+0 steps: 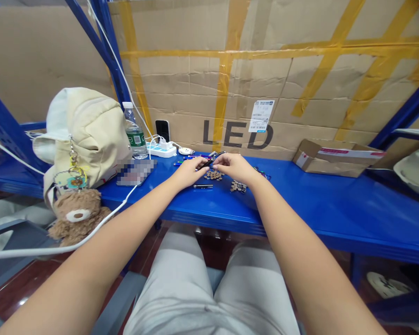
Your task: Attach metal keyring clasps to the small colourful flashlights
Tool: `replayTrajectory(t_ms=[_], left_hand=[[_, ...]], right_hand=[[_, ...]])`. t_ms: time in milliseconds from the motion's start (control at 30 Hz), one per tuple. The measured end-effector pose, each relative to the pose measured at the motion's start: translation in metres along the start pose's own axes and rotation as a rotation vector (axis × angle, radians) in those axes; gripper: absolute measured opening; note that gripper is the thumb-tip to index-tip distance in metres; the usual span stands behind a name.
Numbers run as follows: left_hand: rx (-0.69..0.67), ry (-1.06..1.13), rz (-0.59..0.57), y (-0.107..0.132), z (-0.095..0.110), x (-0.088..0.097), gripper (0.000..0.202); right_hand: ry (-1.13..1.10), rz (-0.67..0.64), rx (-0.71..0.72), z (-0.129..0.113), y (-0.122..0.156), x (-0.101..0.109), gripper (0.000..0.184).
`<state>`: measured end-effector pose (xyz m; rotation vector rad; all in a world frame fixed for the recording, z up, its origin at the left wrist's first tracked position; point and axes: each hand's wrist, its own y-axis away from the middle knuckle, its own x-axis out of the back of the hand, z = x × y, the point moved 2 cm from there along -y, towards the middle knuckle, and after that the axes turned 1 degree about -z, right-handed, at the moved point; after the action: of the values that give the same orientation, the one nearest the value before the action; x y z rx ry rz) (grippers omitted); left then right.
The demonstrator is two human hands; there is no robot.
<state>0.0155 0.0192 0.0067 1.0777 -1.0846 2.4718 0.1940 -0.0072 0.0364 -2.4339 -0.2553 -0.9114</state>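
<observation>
While both hands, left hand (pixel 188 171) and right hand (pixel 234 167), pinch one dark pen (pixel 212 159) together, a slip could scatter the small brown pieces (pixel 213 175) beneath

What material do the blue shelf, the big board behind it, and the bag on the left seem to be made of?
The blue shelf looks like painted metal: smooth, glossy, with a folded front edge. The board behind it is brown cardboard, creased and patched with yellow tape. The cream bag seems to be soft woven cloth, judging by its folds and matte surface. The bear hanging from it looks like plush.
</observation>
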Motion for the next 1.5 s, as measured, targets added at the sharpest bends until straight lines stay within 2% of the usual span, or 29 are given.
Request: replayTrajectory(t_ms=[100,200,333,467,633,833,967,1067,1133,1200,1333,1500], left_hand=[[0.003,0.039,0.016,0.000,0.001,0.001,0.028],[0.010,0.006,0.011,0.000,0.004,0.002,0.028],[-0.013,-0.008,-0.017,0.001,0.007,0.003,0.030],[-0.050,-0.029,-0.034,0.001,0.005,0.005,0.033],[-0.093,-0.104,-0.027,0.003,0.006,0.008,0.030],[-0.133,-0.153,-0.027,0.004,0.006,0.006,0.028],[-0.041,-0.074,-0.016,0.002,0.006,0.002,0.023],[0.106,0.056,-0.028,-0.001,0.005,-0.001,0.019],[0.163,0.126,-0.019,-0.002,0.005,-0.002,0.018],[0.151,0.192,-0.019,-0.003,0.005,-0.003,0.019],[0.060,0.326,-0.071,-0.004,0.008,-0.005,0.026],[0.089,0.199,-0.147,-0.003,0.009,-0.007,0.028]], right_hand=[[-0.061,0.026,-0.026,0.002,-0.001,-0.001,0.022],[-0.049,0.050,0.014,0.009,-0.004,-0.003,0.031],[0.058,0.088,0.071,0.014,-0.007,-0.002,0.020],[0.118,0.075,0.075,0.008,-0.005,0.000,0.012],[0.097,0.060,0.011,0.003,-0.002,0.001,0.021],[0.061,0.013,-0.023,0.010,-0.004,0.000,0.026],[-0.048,0.045,-0.059,0.012,-0.006,-0.003,0.020],[-0.097,0.076,-0.055,0.010,-0.005,-0.008,0.036],[-0.082,0.070,-0.027,0.007,-0.004,-0.013,0.038],[-0.055,0.082,0.020,0.004,-0.005,-0.018,0.034],[0.028,0.193,0.156,0.002,-0.009,-0.026,0.030],[0.089,0.241,0.134,0.008,-0.013,-0.031,0.030]])
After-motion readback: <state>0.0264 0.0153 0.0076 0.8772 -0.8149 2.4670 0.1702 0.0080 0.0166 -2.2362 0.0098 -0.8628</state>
